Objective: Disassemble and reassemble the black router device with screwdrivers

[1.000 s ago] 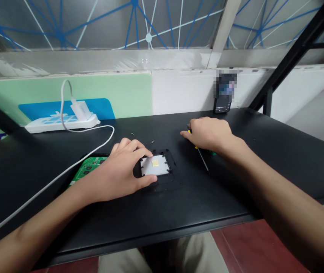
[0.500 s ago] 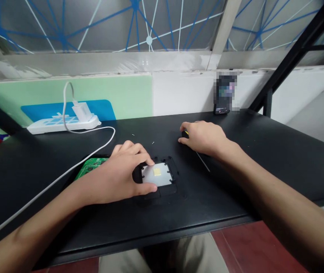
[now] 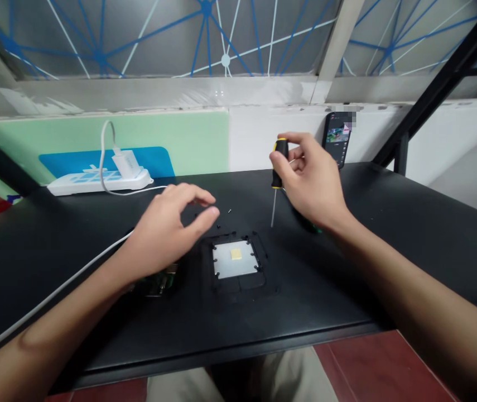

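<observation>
My right hand grips the black-and-yellow handle of a screwdriver, held upright with its thin shaft pointing down. Its tip is above the black table, to the right of a black part with a silver metal plate set in it. A small yellow square pad lies on that plate. My left hand hovers left of and behind the plate, thumb and forefinger apart, holding nothing visible. Beneath my left wrist shows part of a circuit board, mostly hidden. A tiny screw lies behind the plate.
A white power strip with a plugged-in charger and a white cable occupies the left. A phone leans on the back wall. Something green, mostly hidden, lies under my right hand. The table's front edge is near me.
My right hand has raised the screwdriver and turned it upright. The left hand has lifted off the black part and moved back. Green board no longer shows at left; something green shows under my right hand.
</observation>
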Action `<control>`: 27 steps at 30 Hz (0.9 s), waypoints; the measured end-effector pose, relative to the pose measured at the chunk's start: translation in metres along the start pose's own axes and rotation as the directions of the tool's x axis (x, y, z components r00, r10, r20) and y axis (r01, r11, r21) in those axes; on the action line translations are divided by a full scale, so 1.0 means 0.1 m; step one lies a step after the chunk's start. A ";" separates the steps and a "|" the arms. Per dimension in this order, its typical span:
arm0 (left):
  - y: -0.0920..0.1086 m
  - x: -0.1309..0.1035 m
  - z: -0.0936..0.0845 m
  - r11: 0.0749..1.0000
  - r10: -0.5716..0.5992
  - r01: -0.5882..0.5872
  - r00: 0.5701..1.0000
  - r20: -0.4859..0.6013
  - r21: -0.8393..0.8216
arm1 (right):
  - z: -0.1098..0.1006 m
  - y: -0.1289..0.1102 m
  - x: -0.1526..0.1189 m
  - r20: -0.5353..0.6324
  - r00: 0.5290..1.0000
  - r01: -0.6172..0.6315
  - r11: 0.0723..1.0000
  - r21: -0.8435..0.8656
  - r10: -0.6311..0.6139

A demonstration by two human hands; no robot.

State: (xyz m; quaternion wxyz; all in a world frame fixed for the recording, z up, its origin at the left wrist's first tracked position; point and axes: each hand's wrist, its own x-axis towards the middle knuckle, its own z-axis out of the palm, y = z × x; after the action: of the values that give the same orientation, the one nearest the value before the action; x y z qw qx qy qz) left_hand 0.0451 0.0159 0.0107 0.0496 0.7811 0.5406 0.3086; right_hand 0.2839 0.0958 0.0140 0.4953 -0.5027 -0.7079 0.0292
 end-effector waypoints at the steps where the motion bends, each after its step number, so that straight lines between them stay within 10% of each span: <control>1: 0.00 0.02 -0.02 0.999 -0.034 0.034 0.997 -0.065 -0.014 | 0.01 0.00 0.00 -0.027 1.000 0.010 0.997 0.079 -0.008; 12: -0.04 0.04 -0.01 0.989 -0.147 0.140 0.973 -0.177 -0.053 | 0.28 -0.06 -0.20 0.002 0.998 0.054 0.841 0.539 -0.065; 27: -0.04 0.05 0.00 0.991 -0.130 0.130 0.988 -0.087 -0.004 | 0.28 -0.10 -0.26 0.091 0.995 -0.006 0.873 0.487 -0.043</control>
State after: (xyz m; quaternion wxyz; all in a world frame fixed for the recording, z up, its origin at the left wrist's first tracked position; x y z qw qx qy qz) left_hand 0.0432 0.0221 0.0114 0.0452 0.7299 0.5924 0.3379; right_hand 0.2567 0.0842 -0.0118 0.5705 -0.3529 -0.7061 0.2265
